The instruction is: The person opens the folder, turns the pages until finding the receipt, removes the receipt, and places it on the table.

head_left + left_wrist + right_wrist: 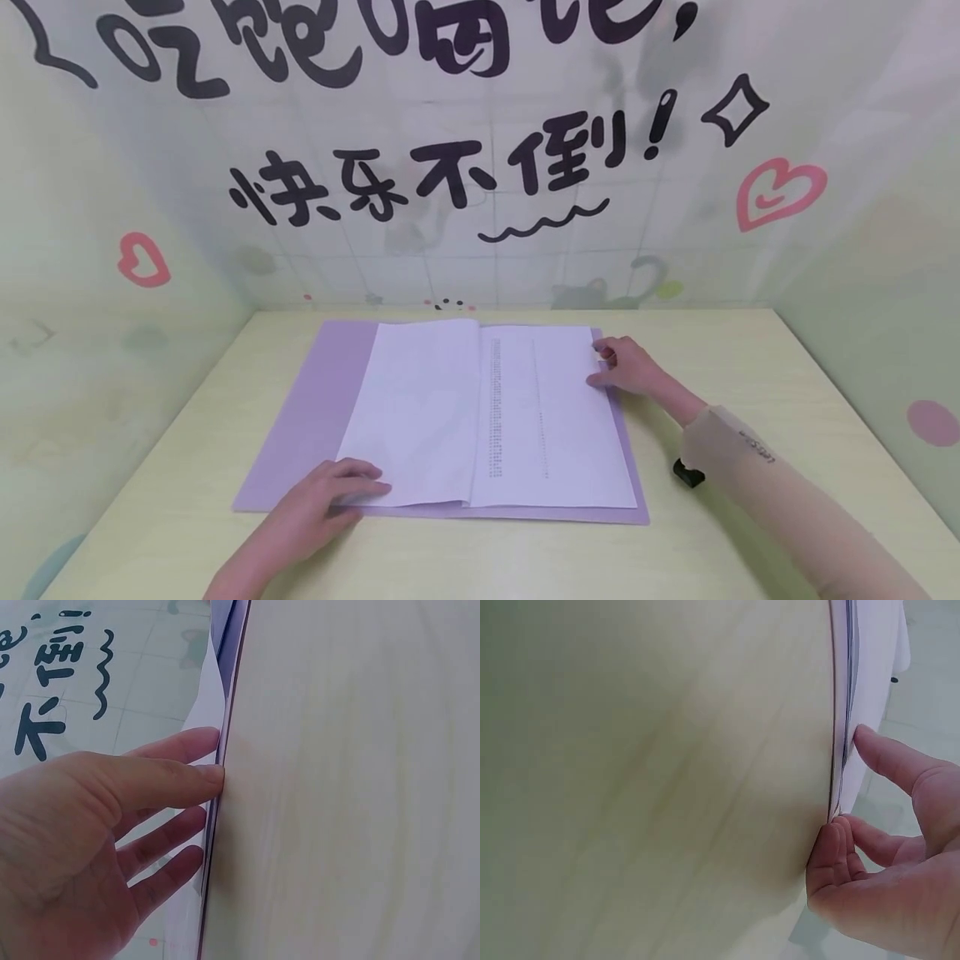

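Note:
A purple folder (pixel 307 417) lies open on the table, with white sheets inside. Its left page (pixel 412 408) looks blank, while the right page (pixel 577 417) bears narrow columns of small print. My left hand (pixel 322 496) rests at the lower left corner of the left page; its fingers lie nearly straight over the paper. In the left wrist view, the thumb (pixel 210 778) touches the folder's bottom edge. At the upper right edge, my right hand (pixel 630 367) grips the folder's side. Its thumb (pixel 877 750) touches the page, and the other fingers (pixel 829 851) curl in at the edge.
The pale wooden table (pixel 510 562) extends around the folder. Light walls with black lettering (pixel 360 187) and heart drawings stand behind and at both sides. A black strap-like piece (pixel 688 473) shows under the right sleeve (pixel 780 483).

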### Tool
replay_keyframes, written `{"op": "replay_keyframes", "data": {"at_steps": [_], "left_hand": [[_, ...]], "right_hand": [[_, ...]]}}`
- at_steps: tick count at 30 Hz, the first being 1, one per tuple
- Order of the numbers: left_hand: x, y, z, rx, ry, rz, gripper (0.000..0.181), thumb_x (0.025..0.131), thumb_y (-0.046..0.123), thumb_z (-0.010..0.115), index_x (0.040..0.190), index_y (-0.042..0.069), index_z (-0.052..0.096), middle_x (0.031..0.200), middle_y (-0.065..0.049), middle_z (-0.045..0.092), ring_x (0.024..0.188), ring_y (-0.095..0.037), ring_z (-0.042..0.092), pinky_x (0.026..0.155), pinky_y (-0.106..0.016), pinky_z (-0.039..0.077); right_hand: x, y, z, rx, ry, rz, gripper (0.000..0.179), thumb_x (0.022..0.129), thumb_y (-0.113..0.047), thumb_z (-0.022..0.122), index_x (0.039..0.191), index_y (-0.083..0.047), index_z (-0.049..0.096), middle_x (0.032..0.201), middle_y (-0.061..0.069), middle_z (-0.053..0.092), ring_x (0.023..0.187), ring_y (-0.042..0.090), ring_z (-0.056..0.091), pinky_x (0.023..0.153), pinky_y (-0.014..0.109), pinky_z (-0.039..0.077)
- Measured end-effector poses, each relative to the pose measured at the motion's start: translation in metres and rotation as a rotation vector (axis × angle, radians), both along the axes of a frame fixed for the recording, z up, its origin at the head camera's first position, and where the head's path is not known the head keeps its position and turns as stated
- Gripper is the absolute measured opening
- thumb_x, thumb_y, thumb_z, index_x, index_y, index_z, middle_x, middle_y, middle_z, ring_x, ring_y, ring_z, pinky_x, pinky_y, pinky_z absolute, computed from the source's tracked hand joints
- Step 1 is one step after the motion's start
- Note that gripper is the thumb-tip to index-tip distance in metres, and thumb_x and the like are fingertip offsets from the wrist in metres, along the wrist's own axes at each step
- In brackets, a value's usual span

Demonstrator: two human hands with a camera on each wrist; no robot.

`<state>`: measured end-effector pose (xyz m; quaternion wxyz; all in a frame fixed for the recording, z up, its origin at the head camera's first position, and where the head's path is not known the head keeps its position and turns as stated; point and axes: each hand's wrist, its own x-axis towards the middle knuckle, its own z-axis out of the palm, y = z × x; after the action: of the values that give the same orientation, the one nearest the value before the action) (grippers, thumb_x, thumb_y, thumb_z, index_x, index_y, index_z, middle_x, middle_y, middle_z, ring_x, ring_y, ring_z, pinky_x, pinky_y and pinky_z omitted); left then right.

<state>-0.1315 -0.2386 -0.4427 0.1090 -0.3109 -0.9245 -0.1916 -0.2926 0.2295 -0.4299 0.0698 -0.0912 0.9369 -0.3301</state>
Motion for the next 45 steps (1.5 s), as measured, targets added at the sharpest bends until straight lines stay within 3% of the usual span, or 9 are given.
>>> {"op": "replay_keyframes", "data": {"at_steps": [6,22,30,35,40,45], "left_hand": [[-0.001,0.000,0.002,0.000,-0.002,-0.001,0.048,0.071,0.001,0.082,0.110,0.028,0.074,0.116,0.007,0.068,0.105,-0.021,0.062,0.086,-0.038,0.055],[0.002,0.001,0.003,-0.005,0.001,0.017,0.048,0.072,0.001,0.082,0.110,0.030,0.074,0.117,0.009,0.068,0.105,-0.020,0.062,0.086,-0.037,0.055],[0.000,0.002,0.003,0.000,0.003,0.015,0.049,0.072,0.001,0.082,0.110,0.029,0.074,0.116,0.008,0.068,0.105,-0.019,0.061,0.085,-0.036,0.055],[0.000,0.001,0.003,-0.017,-0.027,0.006,0.047,0.073,0.002,0.081,0.111,0.029,0.074,0.117,0.007,0.068,0.106,-0.022,0.061,0.086,-0.039,0.055],[0.001,0.003,0.005,-0.026,-0.031,0.024,0.047,0.073,0.002,0.081,0.111,0.030,0.075,0.118,0.009,0.068,0.106,-0.021,0.061,0.087,-0.038,0.055],[0.001,0.003,0.004,-0.012,-0.060,0.024,0.046,0.073,0.001,0.081,0.110,0.030,0.075,0.116,0.009,0.068,0.106,-0.021,0.061,0.087,-0.037,0.054]], "right_hand": [[-0.005,0.004,-0.002,0.011,-0.004,0.002,0.069,0.082,-0.018,0.080,0.134,0.014,0.048,0.117,0.025,0.057,0.098,0.030,0.051,0.088,0.036,0.047],[-0.001,-0.001,-0.005,-0.055,0.037,-0.043,0.072,0.082,-0.012,0.080,0.141,0.006,0.043,0.122,0.027,0.057,0.107,0.036,0.055,0.097,0.047,0.049],[0.003,0.000,-0.002,-0.164,0.044,-0.085,0.075,0.081,-0.007,0.079,0.143,0.000,0.039,0.114,0.022,0.059,0.101,0.030,0.059,0.084,0.033,0.052],[0.006,0.002,-0.001,-0.268,0.075,-0.068,0.065,0.083,-0.001,0.075,0.140,-0.003,0.044,0.118,0.022,0.057,0.100,0.029,0.060,0.076,0.021,0.052],[0.008,0.003,0.001,-0.237,0.106,-0.044,0.047,0.087,-0.003,0.072,0.131,-0.004,0.058,0.129,0.020,0.058,0.101,0.031,0.062,0.073,0.020,0.053],[0.009,0.005,0.003,-0.205,0.130,-0.032,0.044,0.087,-0.005,0.072,0.129,-0.006,0.062,0.127,0.018,0.060,0.100,0.030,0.063,0.072,0.020,0.053]]}}
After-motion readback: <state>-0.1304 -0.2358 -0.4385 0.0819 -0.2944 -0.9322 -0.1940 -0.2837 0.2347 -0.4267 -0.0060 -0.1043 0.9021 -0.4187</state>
